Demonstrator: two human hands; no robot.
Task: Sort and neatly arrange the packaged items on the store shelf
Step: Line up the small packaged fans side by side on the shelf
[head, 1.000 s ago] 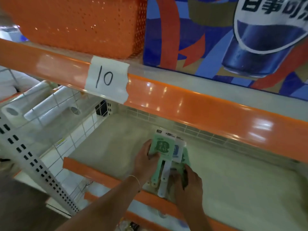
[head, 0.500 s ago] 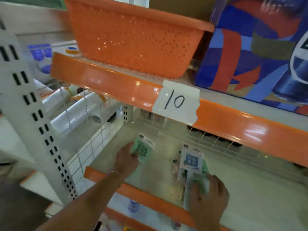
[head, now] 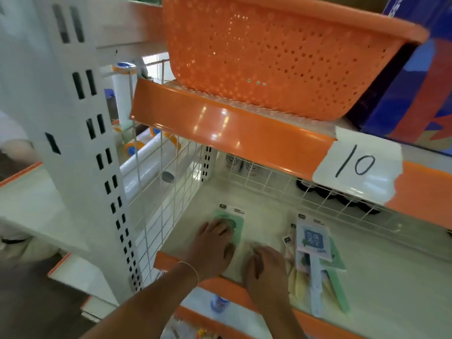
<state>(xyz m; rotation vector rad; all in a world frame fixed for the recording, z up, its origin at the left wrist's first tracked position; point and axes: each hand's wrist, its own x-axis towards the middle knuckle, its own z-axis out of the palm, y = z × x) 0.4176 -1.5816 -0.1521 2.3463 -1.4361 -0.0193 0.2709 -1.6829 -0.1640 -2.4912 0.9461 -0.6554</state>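
Note:
A green packaged item (head: 233, 222) lies flat on the cream shelf (head: 391, 272), near its left end. My left hand (head: 212, 248) rests on the item's lower part with the fingers laid over it. My right hand (head: 266, 267) sits beside it at the shelf's front edge, fingers bent down onto the shelf; whether anything lies under it is hidden. Just right of that hand is a loose pile: a blue-and-white package (head: 313, 243) on top, a green one (head: 338, 264) beneath, and pale yellow ones (head: 297, 285) at the left.
A white wire grid (head: 156, 199) walls the shelf's left side, with plastic rolls (head: 146, 162) behind it. A low wire fence (head: 318, 199) runs along the back, dark jars behind it. Overhead, an orange shelf lip (head: 232, 128) with a "10" label (head: 357, 165) carries an orange basket (head: 281, 52).
My left hand has laid the green package flat on the shelf. My right hand has let go of the pile and moved left, next to the left hand. The view has shifted left.

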